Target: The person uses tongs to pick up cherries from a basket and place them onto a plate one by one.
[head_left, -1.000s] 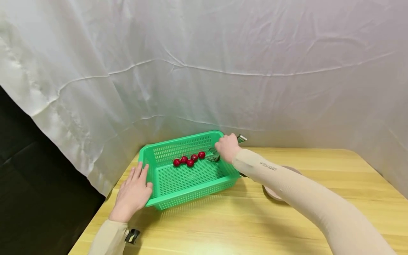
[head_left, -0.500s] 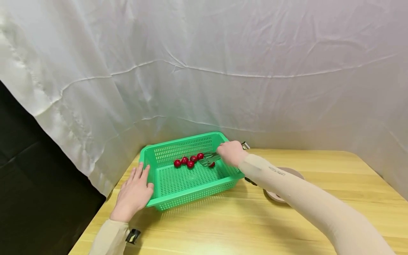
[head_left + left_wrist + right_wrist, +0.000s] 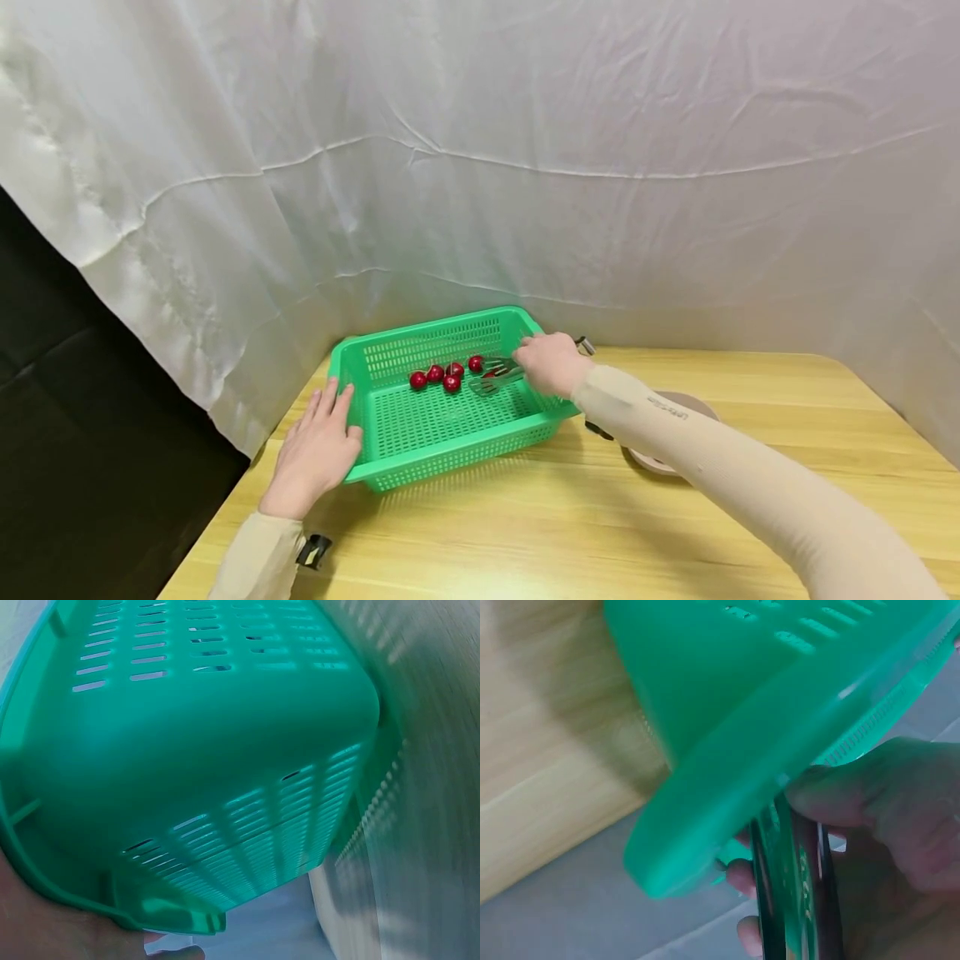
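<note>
A green perforated plastic basket (image 3: 442,462) stands on the wooden table. Several dark red cherries (image 3: 435,374) lie grouped on its floor toward the back wall. My left hand (image 3: 318,446) rests on the basket's left rim with its fingers extended. At the right end, my right hand (image 3: 553,364) reaches over the rim and grips a pair of metal tongs (image 3: 506,379), whose dark handles (image 3: 810,900) show in the right wrist view. The slotted tips of the tongs are spread apart around one cherry (image 3: 490,376), which they partly hide.
A round pinkish plate (image 3: 688,402) sits on the table (image 3: 795,417) to the right, partly covered by the right sleeve (image 3: 712,467). Pale cloth (image 3: 525,167) hangs close behind the basket.
My right hand has shifted slightly right and down, and the tongs' tips have swung in from the basket's right end to a cherry. The left hand stays on the rim.
</note>
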### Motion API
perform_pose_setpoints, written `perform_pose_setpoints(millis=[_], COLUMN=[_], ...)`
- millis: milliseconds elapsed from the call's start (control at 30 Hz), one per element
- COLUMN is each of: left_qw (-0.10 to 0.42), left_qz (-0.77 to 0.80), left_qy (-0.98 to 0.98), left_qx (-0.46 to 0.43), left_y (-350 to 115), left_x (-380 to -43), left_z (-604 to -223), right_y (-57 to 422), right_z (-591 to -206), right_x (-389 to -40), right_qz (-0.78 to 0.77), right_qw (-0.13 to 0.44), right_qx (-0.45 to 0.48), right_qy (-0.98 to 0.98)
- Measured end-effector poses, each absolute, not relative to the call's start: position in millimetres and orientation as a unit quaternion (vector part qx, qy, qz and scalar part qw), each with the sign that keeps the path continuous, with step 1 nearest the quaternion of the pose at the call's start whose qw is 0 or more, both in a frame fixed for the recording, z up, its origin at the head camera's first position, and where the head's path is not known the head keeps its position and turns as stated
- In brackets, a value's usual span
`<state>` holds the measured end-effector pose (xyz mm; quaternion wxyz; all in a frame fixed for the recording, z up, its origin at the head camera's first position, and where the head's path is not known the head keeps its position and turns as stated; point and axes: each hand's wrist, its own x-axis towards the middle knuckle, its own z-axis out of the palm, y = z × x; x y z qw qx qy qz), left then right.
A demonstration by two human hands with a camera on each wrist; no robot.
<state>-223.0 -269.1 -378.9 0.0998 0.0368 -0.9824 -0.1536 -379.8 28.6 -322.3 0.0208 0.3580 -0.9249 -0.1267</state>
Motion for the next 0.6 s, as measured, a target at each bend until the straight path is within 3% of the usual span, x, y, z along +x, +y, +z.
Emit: perform_pose_setpoints(millis=[600], left_qw=[0.098], left_qz=[-0.153], left_qy=[-0.983], left_qx=[0.039], left_y=[-270.2], left_x=[-223.9], left_z=[-378.7], right_y=[32.2], right_z=[-330.6], right_x=[-378.9], right_qz=[-0.145], right_qw=[0.098], right_qx=[0.385], right_qy=[-0.906])
